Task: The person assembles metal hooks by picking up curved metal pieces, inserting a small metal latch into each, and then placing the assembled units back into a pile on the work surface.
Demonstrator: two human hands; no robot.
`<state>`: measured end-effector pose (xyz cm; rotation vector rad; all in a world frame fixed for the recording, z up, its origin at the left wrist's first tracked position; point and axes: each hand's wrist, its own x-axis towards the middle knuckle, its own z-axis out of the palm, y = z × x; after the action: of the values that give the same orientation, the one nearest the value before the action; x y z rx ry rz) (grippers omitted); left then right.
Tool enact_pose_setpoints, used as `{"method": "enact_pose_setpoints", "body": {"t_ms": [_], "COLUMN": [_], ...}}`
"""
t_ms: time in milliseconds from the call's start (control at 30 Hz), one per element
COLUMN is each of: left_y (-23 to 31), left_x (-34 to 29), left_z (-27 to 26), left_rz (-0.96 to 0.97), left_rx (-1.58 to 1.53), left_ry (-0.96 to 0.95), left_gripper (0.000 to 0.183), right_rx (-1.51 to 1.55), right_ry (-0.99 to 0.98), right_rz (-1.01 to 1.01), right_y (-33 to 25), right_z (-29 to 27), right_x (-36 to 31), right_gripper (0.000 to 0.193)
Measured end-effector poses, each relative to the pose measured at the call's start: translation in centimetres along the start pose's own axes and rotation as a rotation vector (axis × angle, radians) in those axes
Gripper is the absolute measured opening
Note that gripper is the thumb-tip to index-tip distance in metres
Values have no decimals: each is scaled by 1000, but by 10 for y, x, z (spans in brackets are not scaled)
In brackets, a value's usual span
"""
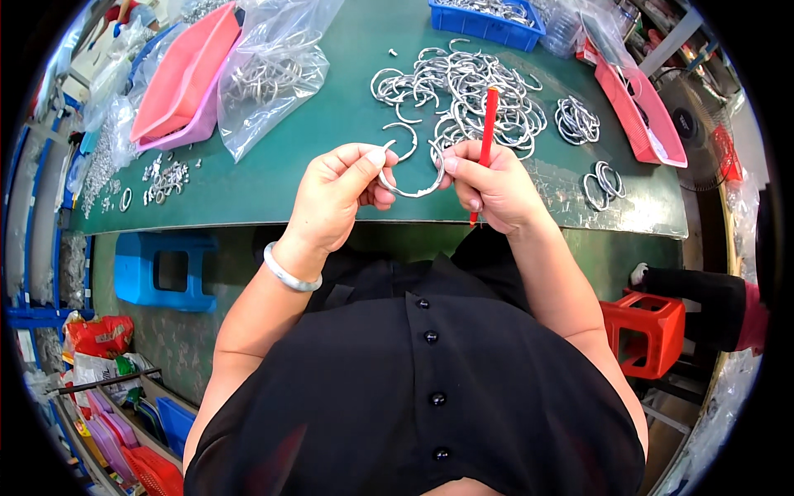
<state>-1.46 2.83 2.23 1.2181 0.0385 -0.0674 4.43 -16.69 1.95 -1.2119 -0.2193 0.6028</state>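
Between my two hands is an open silver bangle (pixel 411 194), its gap facing away from me. The thumb and fingers of my left hand (pixel 343 186) pinch one end of it. My right hand (pixel 496 186) grips the other end, and a red pen (pixel 490 124) stands slanted in the same hand. Just beyond my left fingers another open bangle (pixel 411 140) lies on the green table. A large heap of silver bangles (pixel 471 87) spreads past my right hand, with a smaller pile (pixel 576 121) to its right and a few loose bangles (pixel 605 183) nearer the edge.
Stacked pink trays (pixel 186 78) and a clear bag of bangles (pixel 273 83) occupy the left side. Small metal pieces (pixel 168 182) lie near them. At the back stands a blue crate (pixel 488 23); a pink basket (pixel 637 112) sits right. Blue (pixel 165 271) and red stools (pixel 649 331) flank me.
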Motion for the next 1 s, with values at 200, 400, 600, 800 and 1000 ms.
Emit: {"method": "enact_pose_setpoints", "body": {"t_ms": [200,400,600,800,1000], "left_y": [0,1,1,-1,2], "left_x": [-4,-8,-5,-4,-9], "left_z": [3,6,4,4,12], "left_rz": [113,192,159,172,416], "left_rx": [117,213,189,202,472], "left_ry": [-15,-18,-13,-15,-12], "left_gripper": [18,18,18,18,12], "right_rx": [-15,-25,-36,-34,-76], "right_ry": [-1,-9,-14,-19,-2], "right_rz": [-25,-47,-31,-27,-64], "right_y": [5,7,8,9,10], "right_z": [1,-1,-2,-3,-4], "right_x": [-1,-2,-2,-2,-4], "right_gripper": [10,10,10,10,12]}}
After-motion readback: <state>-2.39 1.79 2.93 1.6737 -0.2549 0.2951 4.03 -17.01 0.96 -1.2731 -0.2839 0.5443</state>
